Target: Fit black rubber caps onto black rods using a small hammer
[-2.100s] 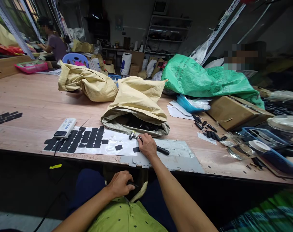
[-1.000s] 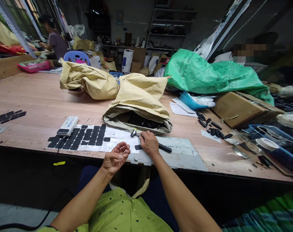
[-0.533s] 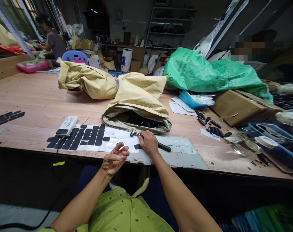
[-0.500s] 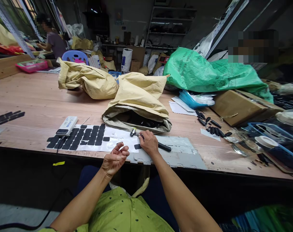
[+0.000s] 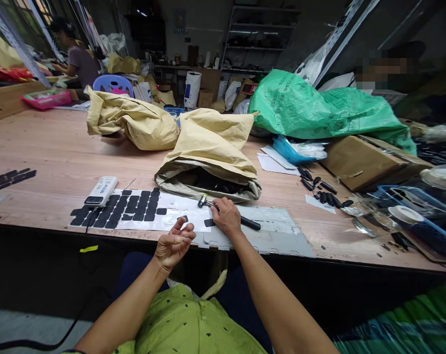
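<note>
My left hand [image 5: 176, 242] is held palm up just in front of the table edge, its fingers loosely bent and apart. A small dark spot shows at the tip of its index finger; I cannot make out what it is. My right hand [image 5: 227, 216] is closed over the middle of a small hammer [image 5: 251, 224]; its metal head sticks out on the left and its black handle on the right. Beside the right thumb lies a black rounded pad [image 5: 209, 222]. Rows of similar black pads [image 5: 145, 206] lie on a white sheet [image 5: 177, 202] to the left.
A grey board [image 5: 282, 241] lies under the hammer. Behind it an open beige sack [image 5: 215, 137] holds dark pieces. A white device [image 5: 102, 191] with a cable rests at left. Black handle-like parts [image 5: 328, 199], a cardboard box [image 5: 366, 160] and a green sack [image 5: 319, 113] stand right.
The index finger of my left hand has shifted slightly and the dark spot at its tip shows more clearly. My right hand and the hammer have stayed in place.
</note>
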The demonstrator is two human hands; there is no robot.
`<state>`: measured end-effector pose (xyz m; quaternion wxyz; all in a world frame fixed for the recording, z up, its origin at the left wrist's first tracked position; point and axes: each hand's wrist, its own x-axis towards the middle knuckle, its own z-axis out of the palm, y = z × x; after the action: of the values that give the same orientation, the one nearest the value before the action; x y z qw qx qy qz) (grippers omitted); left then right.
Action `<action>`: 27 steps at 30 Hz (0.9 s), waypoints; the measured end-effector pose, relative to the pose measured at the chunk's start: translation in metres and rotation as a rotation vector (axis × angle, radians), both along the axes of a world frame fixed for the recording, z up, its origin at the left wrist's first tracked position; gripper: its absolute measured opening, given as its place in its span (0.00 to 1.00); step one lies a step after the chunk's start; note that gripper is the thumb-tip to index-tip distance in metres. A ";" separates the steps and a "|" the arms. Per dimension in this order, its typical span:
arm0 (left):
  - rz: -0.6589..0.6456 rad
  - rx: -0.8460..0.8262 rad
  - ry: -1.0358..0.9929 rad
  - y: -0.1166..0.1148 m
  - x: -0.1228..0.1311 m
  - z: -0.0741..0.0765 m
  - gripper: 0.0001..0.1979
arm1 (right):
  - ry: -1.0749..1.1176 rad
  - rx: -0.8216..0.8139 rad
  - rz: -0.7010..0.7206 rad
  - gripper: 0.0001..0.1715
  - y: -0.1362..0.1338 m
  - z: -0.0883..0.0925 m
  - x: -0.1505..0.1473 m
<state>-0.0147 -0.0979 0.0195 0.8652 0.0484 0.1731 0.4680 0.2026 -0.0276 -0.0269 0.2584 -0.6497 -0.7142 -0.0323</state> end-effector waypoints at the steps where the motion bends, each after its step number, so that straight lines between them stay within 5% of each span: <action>1: 0.018 -0.008 -0.011 0.000 0.000 0.000 0.23 | 0.004 0.000 0.001 0.09 0.000 0.000 0.000; 22: 0.059 0.044 -0.003 0.008 0.008 0.007 0.22 | 0.014 0.005 0.001 0.08 0.000 0.000 0.000; 27: 0.033 0.162 0.156 0.035 0.017 0.018 0.17 | 0.001 -0.007 -0.011 0.08 -0.001 0.001 -0.001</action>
<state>0.0020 -0.0627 0.0376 0.8346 0.1517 0.2022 0.4894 0.2016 -0.0284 -0.0256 0.2564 -0.6544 -0.7107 -0.0307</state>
